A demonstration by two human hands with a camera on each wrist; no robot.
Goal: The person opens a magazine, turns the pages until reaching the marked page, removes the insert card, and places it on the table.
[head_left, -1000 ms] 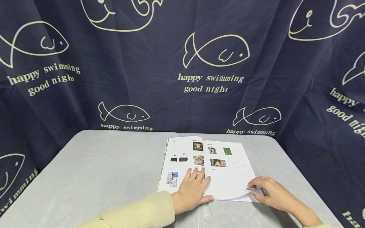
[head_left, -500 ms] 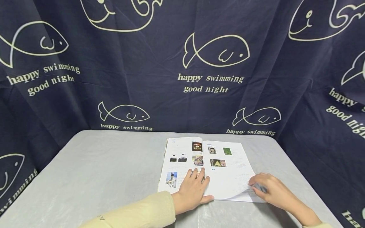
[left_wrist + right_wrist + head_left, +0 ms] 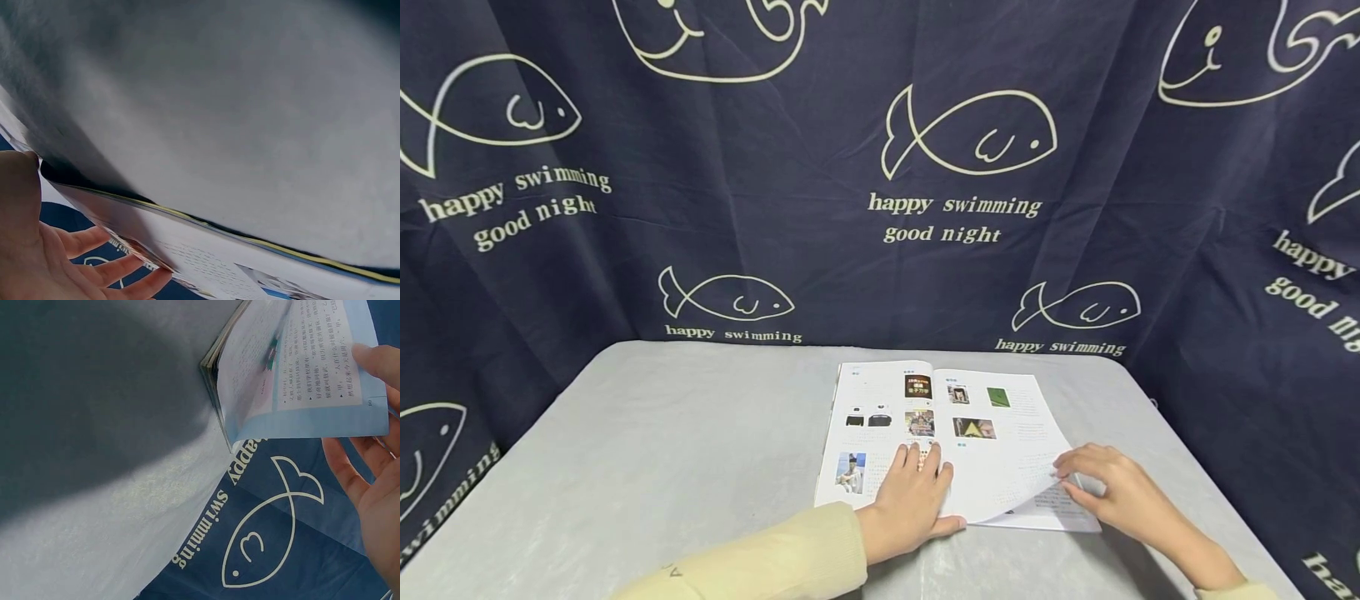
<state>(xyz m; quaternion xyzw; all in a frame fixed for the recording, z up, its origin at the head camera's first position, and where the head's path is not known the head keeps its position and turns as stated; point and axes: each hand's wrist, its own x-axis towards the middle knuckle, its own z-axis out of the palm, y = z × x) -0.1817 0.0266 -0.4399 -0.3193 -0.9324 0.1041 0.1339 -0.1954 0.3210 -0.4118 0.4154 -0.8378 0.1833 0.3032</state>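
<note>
An open magazine (image 3: 880, 383) with printed text and small photos lies on the table. My left hand (image 3: 910, 508) rests with its fingers extended across the lower part near the spine. In the left wrist view, the left hand (image 3: 56, 256) touches the magazine's inner pages. At the lower right corner, my right hand (image 3: 1123, 492) pinches a page (image 3: 1022, 487) and holds it curled up, so printed text shows beneath. In the right wrist view, the thumb lies on the blue-bordered page (image 3: 325, 375), with the other fingers of the right hand (image 3: 381, 469) behind it.
The magazine lies on a light grey covered table (image 3: 700, 442), right of its middle. A dark blue curtain (image 3: 820, 208) with fish drawings and lettering surrounds the table at the back and both sides.
The right hand has raised the page corner higher and slightly up the page, and more of the sheet beneath now shows. The left hand has stayed almost in place.
</note>
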